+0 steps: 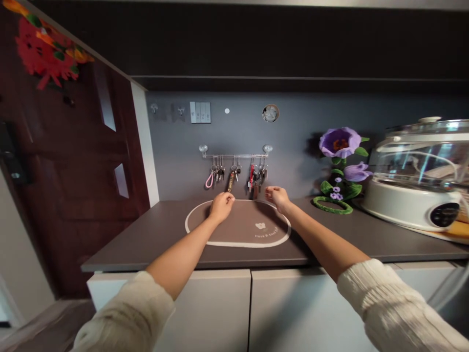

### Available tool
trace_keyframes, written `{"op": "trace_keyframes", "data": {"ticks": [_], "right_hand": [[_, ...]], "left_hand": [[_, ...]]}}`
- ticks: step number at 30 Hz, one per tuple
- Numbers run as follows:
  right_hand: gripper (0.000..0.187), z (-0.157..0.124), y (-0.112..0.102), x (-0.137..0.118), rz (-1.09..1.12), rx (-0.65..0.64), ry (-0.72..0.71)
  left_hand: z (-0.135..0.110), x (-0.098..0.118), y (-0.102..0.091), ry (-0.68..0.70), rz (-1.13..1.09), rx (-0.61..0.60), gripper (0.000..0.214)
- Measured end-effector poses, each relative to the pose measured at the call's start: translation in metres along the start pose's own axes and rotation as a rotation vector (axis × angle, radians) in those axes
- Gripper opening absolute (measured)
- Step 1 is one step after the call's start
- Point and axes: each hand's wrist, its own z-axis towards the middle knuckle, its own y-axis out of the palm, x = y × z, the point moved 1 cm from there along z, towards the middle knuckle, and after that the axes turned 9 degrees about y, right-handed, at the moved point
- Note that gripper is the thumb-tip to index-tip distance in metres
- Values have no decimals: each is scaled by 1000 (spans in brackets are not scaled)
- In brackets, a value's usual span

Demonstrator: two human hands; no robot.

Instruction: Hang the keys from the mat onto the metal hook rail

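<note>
Both my arms reach forward over a dark countertop (146, 239) toward a wall rail (234, 156) hung with several bunches of keys (236, 177). My left hand (221, 206) is curled just below a brown key fob (230, 182), fingers pinched together; whether it grips anything is unclear. My right hand (278, 197) hovers a little right of the red-tagged keys (252, 177), its fingers loosely bent and apart, holding nothing. An oval brown mat with a pale border (256, 234) lies under both hands.
A purple artificial flower ornament (340, 166) stands right of the mat. A white appliance with a clear domed lid (421, 181) fills the right end of the counter. A dark wooden door (73, 171) is at left. White cabinet fronts (286, 313) sit below.
</note>
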Motion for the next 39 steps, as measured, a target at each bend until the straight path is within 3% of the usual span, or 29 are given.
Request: {"op": "trace_keyframes", "data": {"ticks": [3, 6, 10, 16, 26, 29, 31, 35, 39], "right_hand": [[6, -25, 9, 6, -17, -108, -58], [33, -48, 17, 11, -48, -249, -197], [76, -71, 19, 15, -187, -386, -427], [101, -95, 11, 18, -301, -497, -537], [105, -102, 5, 22, -298, -441, -528], [98, -97, 3, 22, -332, -432, -567], [89, -87, 0, 21, -381, -395, -587], [84, -43, -7, 11, -428, -133, -492], [109, 11, -4, 1, -407, 111, -332]], "left_hand": [[-3, 8, -8, -89, -197, 5, 27], [-8, 21, -19, -100, -347, 21, 57], [-17, 37, -38, 4, -431, -54, 88], [-32, 36, -55, 58, -390, -143, 100], [-40, 42, -56, 43, -389, -217, 99], [-37, 38, -55, 27, -376, -167, 97], [-29, 28, -57, -11, -316, -71, 92], [2, -3, -59, -212, -45, 144, 76], [40, -33, -51, -398, 57, 218, 79]]}}
